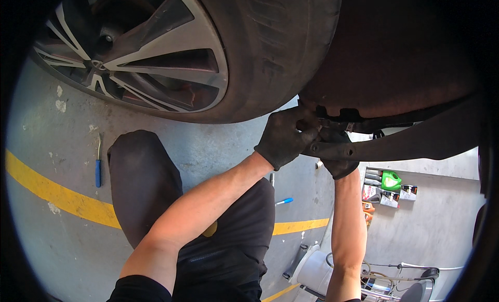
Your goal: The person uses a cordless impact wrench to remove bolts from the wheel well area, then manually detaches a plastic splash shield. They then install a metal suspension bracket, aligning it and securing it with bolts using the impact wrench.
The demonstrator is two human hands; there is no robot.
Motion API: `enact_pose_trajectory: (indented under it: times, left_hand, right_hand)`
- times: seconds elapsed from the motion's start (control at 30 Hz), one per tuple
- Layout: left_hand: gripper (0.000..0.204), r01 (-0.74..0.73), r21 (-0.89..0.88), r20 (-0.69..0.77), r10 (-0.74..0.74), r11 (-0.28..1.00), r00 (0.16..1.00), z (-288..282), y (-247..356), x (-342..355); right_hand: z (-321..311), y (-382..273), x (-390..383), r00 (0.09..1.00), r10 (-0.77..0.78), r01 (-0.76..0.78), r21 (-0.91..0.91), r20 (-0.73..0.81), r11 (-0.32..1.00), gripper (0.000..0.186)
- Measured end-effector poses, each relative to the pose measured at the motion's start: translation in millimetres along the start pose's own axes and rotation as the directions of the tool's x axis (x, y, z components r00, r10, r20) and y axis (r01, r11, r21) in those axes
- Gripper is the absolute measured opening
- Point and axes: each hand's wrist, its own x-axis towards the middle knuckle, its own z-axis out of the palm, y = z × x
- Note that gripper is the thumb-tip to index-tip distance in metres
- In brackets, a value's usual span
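Head view: a person kneels or squats beside a car wheel (217, 94), and both dark-gloved hands are up at the left end of a black curved strip (410, 144), just right of the tyre. The strip runs off to the right under the reddish-dark wheel-arch lining (395, 57). The left hand (286, 139) lies at the strip's left tip, its fingers bent and partly closed with a small gap between them; I cannot tell whether they pinch anything. The right hand (341, 169) passes behind the strip, which crosses it, so only its near part and a little above the edge show; how far its fingers are open, or what they hold, I cannot tell. Where the fingertips meet, dark glove blends into dark plastic. The wheel's far side is cut off. A blue-handled tool (98, 169) lies on the floor, well left of both hands.
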Motion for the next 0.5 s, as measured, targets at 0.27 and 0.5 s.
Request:
enact_pose_trajectory:
  times: [0.27, 0.5]
  left_hand:
    - [0.011, -0.052, 0.095, -0.087, 0.060, 0.994, 0.994, 5.9, -11.6, 0.6]
    - [0.014, -0.076, 0.041, -0.038, 0.078, 0.996, 0.996, 4.3, -17.6, 4.5]
  right_hand:
    - [0.2, -0.3, -7.1, 0.978, 0.209, -0.203, 0.137, -0.030, 0.970, 0.033]
    - [-1.7, 25.2, -15.7, 0.999, 0.019, -0.024, 0.204, 0.026, 0.979, 0.036]
